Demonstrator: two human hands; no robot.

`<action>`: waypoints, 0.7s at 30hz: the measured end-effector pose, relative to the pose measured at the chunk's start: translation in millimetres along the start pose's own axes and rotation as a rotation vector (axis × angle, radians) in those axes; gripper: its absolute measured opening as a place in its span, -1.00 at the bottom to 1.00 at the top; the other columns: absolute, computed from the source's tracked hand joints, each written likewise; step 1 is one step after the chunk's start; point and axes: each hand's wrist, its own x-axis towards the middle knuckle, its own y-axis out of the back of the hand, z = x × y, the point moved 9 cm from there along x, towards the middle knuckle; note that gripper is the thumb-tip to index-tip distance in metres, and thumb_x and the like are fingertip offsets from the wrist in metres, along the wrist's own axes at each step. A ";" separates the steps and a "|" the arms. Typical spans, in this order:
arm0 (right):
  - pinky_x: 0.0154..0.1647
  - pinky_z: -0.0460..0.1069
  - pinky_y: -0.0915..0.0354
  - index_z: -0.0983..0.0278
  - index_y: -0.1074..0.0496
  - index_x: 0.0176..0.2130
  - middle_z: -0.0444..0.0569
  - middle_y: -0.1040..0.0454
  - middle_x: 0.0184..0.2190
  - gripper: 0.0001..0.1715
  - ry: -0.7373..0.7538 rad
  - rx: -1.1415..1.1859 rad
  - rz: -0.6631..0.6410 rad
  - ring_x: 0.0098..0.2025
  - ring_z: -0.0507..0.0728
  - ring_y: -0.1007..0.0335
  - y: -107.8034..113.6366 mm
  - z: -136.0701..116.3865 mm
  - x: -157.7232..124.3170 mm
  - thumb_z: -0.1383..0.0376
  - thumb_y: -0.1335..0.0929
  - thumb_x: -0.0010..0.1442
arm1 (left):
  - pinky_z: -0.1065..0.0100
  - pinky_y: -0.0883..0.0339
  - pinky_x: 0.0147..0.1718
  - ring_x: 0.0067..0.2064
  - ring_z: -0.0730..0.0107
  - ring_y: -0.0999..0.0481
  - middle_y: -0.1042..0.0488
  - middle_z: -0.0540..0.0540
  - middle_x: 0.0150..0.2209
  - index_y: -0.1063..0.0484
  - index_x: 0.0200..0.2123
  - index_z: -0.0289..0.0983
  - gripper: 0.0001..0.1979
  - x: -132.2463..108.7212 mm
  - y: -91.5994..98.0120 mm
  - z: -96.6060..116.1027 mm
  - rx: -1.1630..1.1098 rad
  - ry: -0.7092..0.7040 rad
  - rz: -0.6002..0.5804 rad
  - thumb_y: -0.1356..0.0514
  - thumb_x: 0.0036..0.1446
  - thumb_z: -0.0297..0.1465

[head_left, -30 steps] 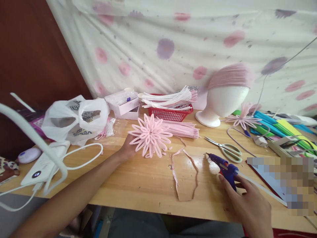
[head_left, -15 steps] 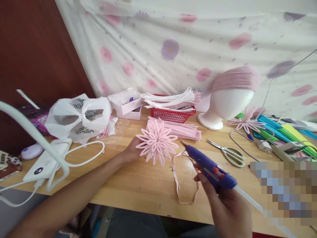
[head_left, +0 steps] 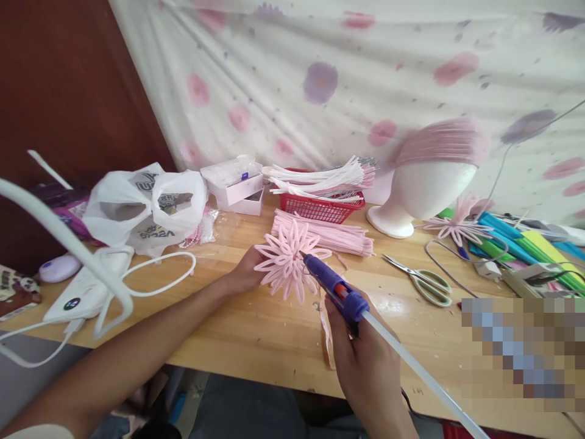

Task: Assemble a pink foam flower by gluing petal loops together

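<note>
A pink flower of looped pipe cleaners (head_left: 290,259) is held up over the table by my left hand (head_left: 249,271), whose fingers are mostly hidden behind the petals. My right hand (head_left: 363,360) is wrapped round the handle of a blue glue gun (head_left: 336,286). The gun's nozzle points into the middle of the flower, touching it or just in front. A long translucent glue stick (head_left: 420,369) sticks out of the gun's back end. Behind the flower lies a bundle of pink pipe cleaners (head_left: 338,236). A thin tape loop (head_left: 326,335) lies partly hidden under my right hand.
Scissors (head_left: 423,279) lie to the right. At the back stand a red basket (head_left: 320,207) of pipe cleaners, a white foam head (head_left: 429,189) and small white boxes (head_left: 235,189). A plastic bag (head_left: 141,210), a power bank (head_left: 94,283) and a white cable occupy the left.
My right hand has moved the glue gun left, bringing its nozzle from beside the flower to the flower's centre. My left hand still holds the flower in nearly the same place.
</note>
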 end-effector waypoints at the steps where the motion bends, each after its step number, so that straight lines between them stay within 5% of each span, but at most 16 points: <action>1: -0.36 0.00 -0.39 0.21 -0.44 0.01 -0.01 -0.54 -0.32 -0.77 0.002 -0.007 0.000 -0.22 0.23 -0.55 -0.6 0.0 0.0 0.21 -0.29 0.43 | 0.19 -0.53 -0.16 -0.25 0.14 -0.65 -0.68 -0.21 -0.29 -0.69 -0.26 -0.33 -0.67 -0.1 -0.5 0.7 0.005 0.000 -0.004 -0.43 0.04 -0.18; 8: -0.32 0.03 -0.41 0.22 -0.46 0.04 0.04 -0.57 -0.29 -0.72 0.045 -0.048 0.036 -0.17 0.27 -0.56 -4.7 -0.2 -2.7 0.20 -0.29 0.42 | 0.16 -0.53 -0.12 -0.19 0.08 -0.66 -0.68 -0.24 -0.27 -0.68 -0.27 -0.34 -0.67 -0.6 -1.4 0.4 0.040 0.013 -0.002 -0.45 0.01 -0.19; 21: -0.49 -0.03 -0.38 0.24 -0.45 0.04 0.02 -0.61 -0.33 -0.70 0.012 -0.139 0.041 -0.40 0.18 -0.58 -6.4 5.7 -4.9 0.16 -0.30 0.42 | 0.14 -0.54 -0.13 -0.21 0.08 -0.66 -0.68 -0.20 -0.31 -0.68 -0.25 -0.33 -0.68 -1.0 -1.4 1.2 0.033 0.012 0.002 -0.46 -0.01 -0.22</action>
